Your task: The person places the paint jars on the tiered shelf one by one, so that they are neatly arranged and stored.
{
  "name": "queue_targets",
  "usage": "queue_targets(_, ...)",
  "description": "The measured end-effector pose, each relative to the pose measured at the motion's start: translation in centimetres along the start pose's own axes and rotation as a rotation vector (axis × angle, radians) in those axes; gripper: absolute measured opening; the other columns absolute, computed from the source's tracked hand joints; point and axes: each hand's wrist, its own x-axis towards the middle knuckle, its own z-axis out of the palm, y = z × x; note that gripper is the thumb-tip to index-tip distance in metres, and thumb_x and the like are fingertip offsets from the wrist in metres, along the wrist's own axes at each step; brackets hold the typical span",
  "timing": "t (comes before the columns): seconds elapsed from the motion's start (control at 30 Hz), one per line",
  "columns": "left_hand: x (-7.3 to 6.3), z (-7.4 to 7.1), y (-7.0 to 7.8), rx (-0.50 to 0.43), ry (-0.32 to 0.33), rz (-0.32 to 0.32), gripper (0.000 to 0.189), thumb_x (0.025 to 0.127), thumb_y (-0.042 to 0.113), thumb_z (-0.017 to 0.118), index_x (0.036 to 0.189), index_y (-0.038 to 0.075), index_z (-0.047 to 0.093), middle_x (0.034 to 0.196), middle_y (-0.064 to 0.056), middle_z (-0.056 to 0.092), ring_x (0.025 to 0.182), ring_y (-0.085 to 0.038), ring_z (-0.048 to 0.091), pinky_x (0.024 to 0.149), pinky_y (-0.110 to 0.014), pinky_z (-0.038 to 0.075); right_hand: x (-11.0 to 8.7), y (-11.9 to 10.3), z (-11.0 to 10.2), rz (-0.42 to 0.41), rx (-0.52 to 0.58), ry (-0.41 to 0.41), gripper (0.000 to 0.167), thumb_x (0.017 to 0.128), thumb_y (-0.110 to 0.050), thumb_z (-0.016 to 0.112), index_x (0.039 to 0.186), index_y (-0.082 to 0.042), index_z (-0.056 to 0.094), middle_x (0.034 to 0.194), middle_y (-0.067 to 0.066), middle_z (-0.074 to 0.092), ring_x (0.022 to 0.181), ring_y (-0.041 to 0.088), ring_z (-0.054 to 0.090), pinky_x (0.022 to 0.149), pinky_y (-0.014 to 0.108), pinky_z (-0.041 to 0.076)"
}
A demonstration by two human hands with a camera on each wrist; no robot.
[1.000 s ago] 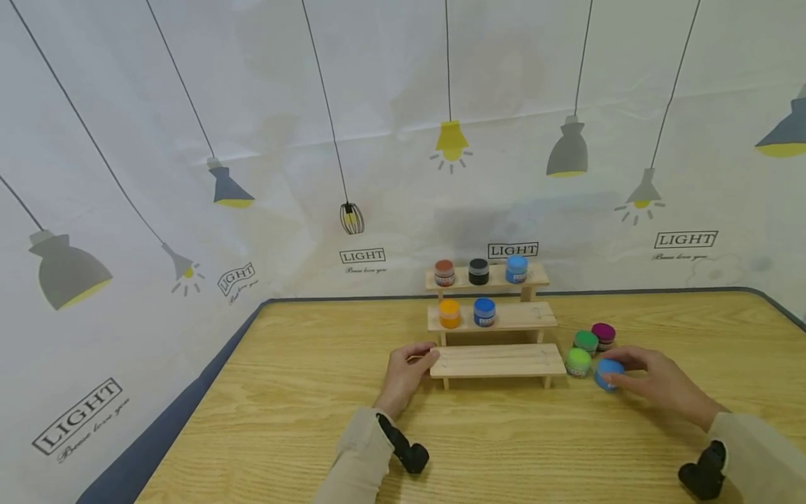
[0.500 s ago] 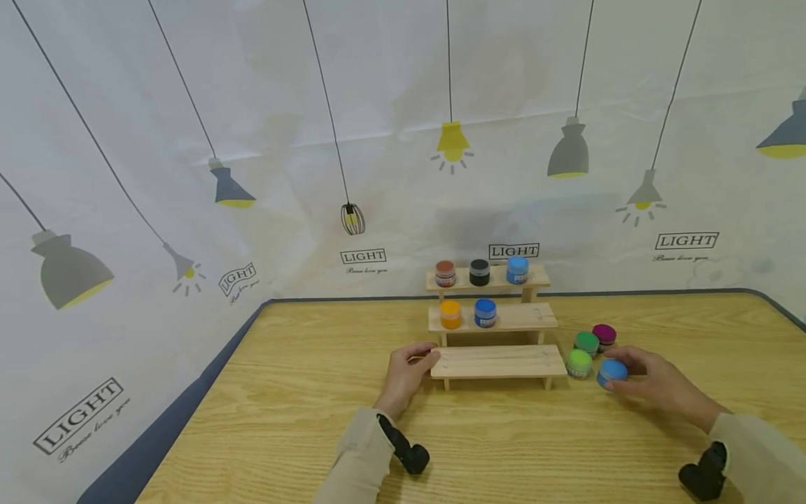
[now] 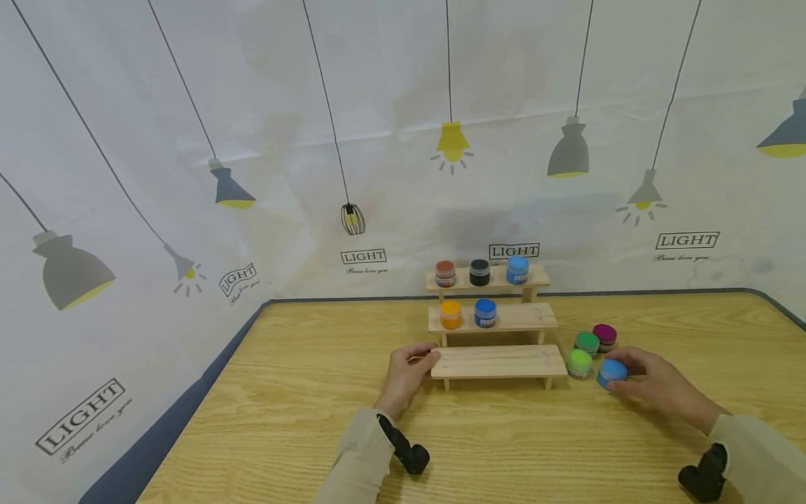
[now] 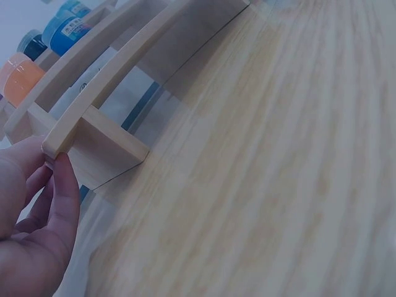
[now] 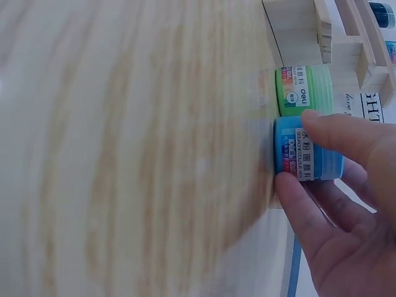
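My left hand (image 3: 405,378) pinches the left end of the lowest step of a three-step wooden rack (image 3: 500,362). In the left wrist view, thumb and fingers meet at that step's corner (image 4: 57,146). My right hand (image 3: 660,381) holds a blue paint jar (image 3: 611,374) between thumb and fingers, right of the rack. The right wrist view shows this jar (image 5: 303,148) with its label facing the camera. A light green jar (image 3: 579,364) stands beside it. Behind are a dark green jar (image 3: 586,342) and a purple jar (image 3: 604,337).
On the top step stand a reddish-brown jar (image 3: 445,274), a black jar (image 3: 480,272) and a light blue jar (image 3: 518,270). An orange jar (image 3: 450,314) and a darker blue jar (image 3: 485,313) occupy the middle step. A lamp-printed cloth (image 3: 390,140) hangs behind the table (image 3: 302,392).
The blue jar in my right hand has shifted very slightly to the right since the first frame. My left hand keeps its place on the rack.
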Motion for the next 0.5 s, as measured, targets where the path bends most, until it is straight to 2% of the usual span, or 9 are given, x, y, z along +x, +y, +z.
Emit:
queue_targets(0.37, -0.2, 0.0, 0.2, 0.001, 0.005, -0.009, 0.03, 0.086, 0.01, 0.057, 0.111, -0.007, 0.058, 0.102, -0.017, 0.059, 0.078, -0.014, 0.057, 0.065, -0.028, 0.05, -0.4, -1.5, -1.1, 0.009, -0.01, 0.03, 0.046, 0.083, -0.022, 0.063, 0.117, 0.006, 0.049, 0.108, 0.023, 0.054, 0.097, 0.042, 0.05, 0.071, 0.045, 0.047)
queue_targets(0.47, 0.0, 0.0, 0.1, 0.003, 0.005, -0.012, 0.03, 0.086, 0.01, 0.057, 0.111, -0.007, 0.058, 0.103, -0.016, 0.059, 0.078, -0.014, 0.058, 0.065, -0.027, 0.05, -0.4, -2.1, -1.5, -0.012, -0.034, 0.044, 0.046, 0.082, -0.022, 0.064, 0.117, 0.006, 0.05, 0.106, 0.022, 0.055, 0.094, 0.037, 0.053, 0.071, 0.042, 0.048)
queue_targets(0.5, 0.0, 0.0, 0.0, 0.002, 0.005, -0.01, 0.03, 0.086, 0.01, 0.057, 0.111, -0.007, 0.058, 0.103, -0.016, 0.059, 0.078, -0.015, 0.058, 0.065, -0.028, 0.05, -0.3, -2.3, -1.6, -0.023, -0.04, 0.049, 0.046, 0.082, -0.021, 0.064, 0.117, 0.006, 0.05, 0.106, 0.021, 0.055, 0.093, 0.031, 0.055, 0.071, 0.039, 0.048)
